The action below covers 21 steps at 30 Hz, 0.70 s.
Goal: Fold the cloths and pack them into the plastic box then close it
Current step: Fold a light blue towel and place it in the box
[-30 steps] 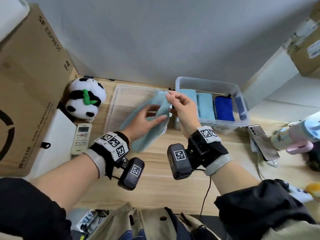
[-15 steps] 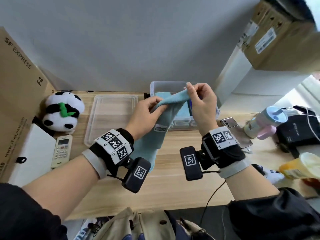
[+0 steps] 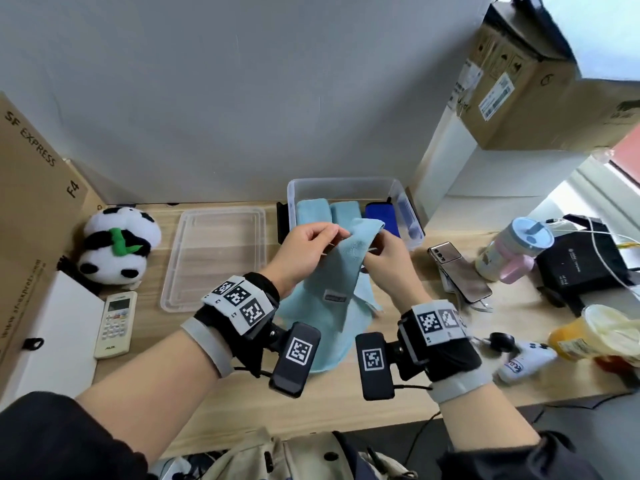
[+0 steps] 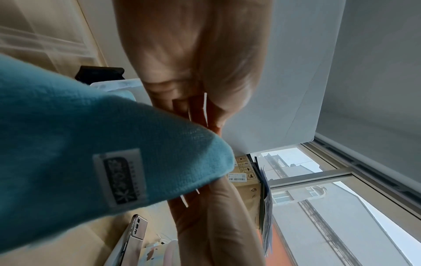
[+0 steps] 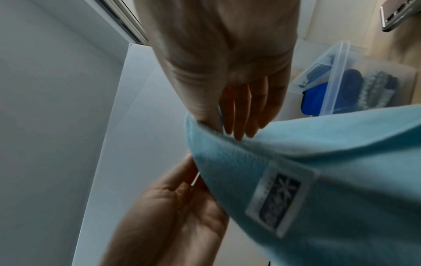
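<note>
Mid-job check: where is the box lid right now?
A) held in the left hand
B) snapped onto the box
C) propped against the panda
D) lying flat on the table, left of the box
D: the clear lid lies flat on the table left of the open plastic box, near the panda toy but apart from it.

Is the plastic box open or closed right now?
Open. The plastic box has no cover on it, with folded cloths visible inside, and its clear lid lies flat on the table to its left.

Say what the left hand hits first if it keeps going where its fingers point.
Probably the right hand: the left hand pinches the light blue cloth facing it, with only cloth between. Depth unclear.
</note>
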### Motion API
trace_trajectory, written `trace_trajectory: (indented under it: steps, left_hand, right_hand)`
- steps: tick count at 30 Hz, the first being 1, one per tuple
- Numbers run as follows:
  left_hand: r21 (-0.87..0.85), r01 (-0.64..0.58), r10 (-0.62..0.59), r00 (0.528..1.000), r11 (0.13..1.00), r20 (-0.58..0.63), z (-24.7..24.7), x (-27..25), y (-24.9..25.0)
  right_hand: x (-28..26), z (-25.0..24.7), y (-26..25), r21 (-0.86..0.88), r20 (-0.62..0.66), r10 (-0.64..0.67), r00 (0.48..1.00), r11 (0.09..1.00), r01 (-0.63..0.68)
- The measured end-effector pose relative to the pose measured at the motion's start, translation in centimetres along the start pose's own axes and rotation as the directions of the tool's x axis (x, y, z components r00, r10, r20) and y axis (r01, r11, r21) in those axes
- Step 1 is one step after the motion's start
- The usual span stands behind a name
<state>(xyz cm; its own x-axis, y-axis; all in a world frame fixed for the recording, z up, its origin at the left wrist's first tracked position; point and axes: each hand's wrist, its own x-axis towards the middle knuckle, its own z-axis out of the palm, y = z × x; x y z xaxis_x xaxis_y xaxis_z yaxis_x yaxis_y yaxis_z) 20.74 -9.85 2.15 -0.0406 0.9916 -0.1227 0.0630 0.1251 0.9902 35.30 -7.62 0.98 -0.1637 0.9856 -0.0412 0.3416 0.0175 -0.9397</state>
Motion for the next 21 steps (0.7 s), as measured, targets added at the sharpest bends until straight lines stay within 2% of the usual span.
trace_trajectory:
  steps: [4,6,8,10,13,21]
  left_hand:
    - [-0.067,0.016,-0.015,1.0,0.998,0.014,0.7,-0.3,0.5]
    - [-0.124,0.048,-0.043,0.998,0.991,0.046,0.9,-0.5,0.7]
    - [-0.15,0.08,-0.063,0.992,0.985,0.111,1.1,-0.8,0.9]
    - [-0.063,0.063,-0.053,0.987,0.996,0.153,1.3,-1.0,1.0]
    - [0.105,0.002,-0.013,0.994,0.994,0.108,1.5,-0.9,1.0]
    - [0.156,0.016,-0.014,1.0,0.988,-0.013,2.1,-0.1,0.3]
  right_hand:
    - [-0.7,0.3,-0.8,0.146,0.015,0.073,0.997,0.987,-0.074]
    - [-0.8,0.3,-0.8,0.103,0.01,0.029,1.0,0.994,-0.03]
    - [-0.8,0.2,-0.5,0.046,-0.058,-0.015,0.998,0.999,0.018]
    - [-0.7,-0.1,-0.4,0.037,-0.107,-0.009,0.994,0.999,0.013]
    - [-0.7,-0.8,-0.3,-0.007,-0.059,0.008,0.998,1.0,-0.009]
    - [-0.7,-1.1,-0.4,-0.222,-0.001,-0.117,0.993,0.968,0.114]
